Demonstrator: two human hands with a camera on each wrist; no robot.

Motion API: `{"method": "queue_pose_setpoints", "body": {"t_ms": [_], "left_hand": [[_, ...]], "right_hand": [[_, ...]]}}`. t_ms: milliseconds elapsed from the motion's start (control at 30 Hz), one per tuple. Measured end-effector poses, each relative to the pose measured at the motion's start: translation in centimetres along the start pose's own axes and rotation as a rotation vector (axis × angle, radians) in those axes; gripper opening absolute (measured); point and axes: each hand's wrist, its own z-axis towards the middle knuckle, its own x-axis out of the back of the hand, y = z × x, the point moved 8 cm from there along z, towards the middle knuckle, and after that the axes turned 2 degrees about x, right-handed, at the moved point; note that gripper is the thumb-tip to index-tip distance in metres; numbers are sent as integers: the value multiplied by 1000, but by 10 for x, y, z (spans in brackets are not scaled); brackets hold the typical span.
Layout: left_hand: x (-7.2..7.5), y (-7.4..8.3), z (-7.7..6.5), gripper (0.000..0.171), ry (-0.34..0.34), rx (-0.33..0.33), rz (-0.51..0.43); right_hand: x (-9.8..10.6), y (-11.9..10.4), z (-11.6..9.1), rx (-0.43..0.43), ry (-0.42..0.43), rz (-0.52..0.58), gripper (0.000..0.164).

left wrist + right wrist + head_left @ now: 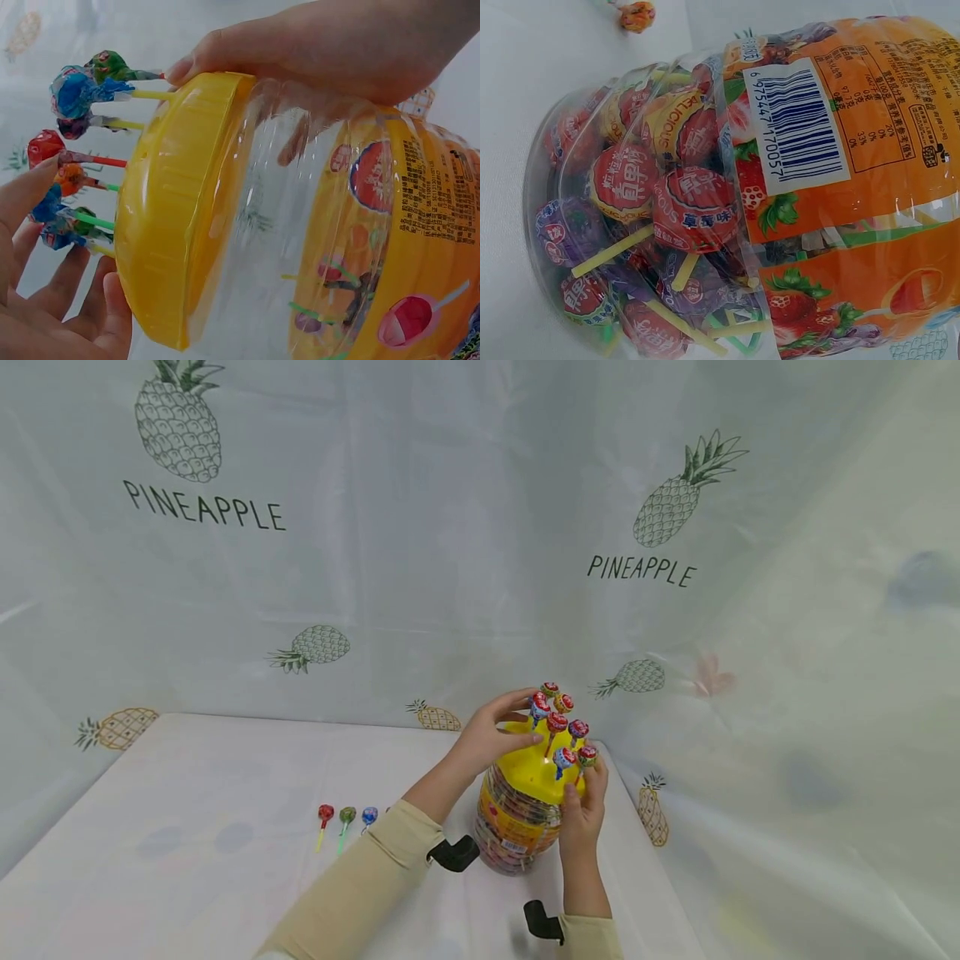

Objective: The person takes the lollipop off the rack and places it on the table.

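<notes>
A clear plastic jar [517,831] with an orange printed label and a yellow lid [525,762] stands on the table. Several wrapped lollipops [556,723] stick up out of the lid. My left hand [491,735] lies at the lid's left side, its thumb and spread fingers around the lollipops; in the left wrist view its thumb [30,184] is beside a red lollipop [46,148]. My right hand [585,810] grips the jar's right side around the lid edge. More lollipops [622,180] fill the jar's bottom in the right wrist view, where neither hand shows.
Left of the jar, a red lollipop [325,812], a green one [347,816] and a blue one [369,816] lie in a row on the white table [225,793]. My left sleeve [360,877] partly covers that row. A pineapple-print curtain [450,527] hangs behind.
</notes>
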Motion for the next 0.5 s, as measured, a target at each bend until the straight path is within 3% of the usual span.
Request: {"method": "queue_pose_setpoints", "body": {"t_ms": [500], "left_hand": [[1, 1, 3, 57, 20, 9, 9]], "right_hand": [[2, 9, -1, 38, -13, 66, 39]]}}
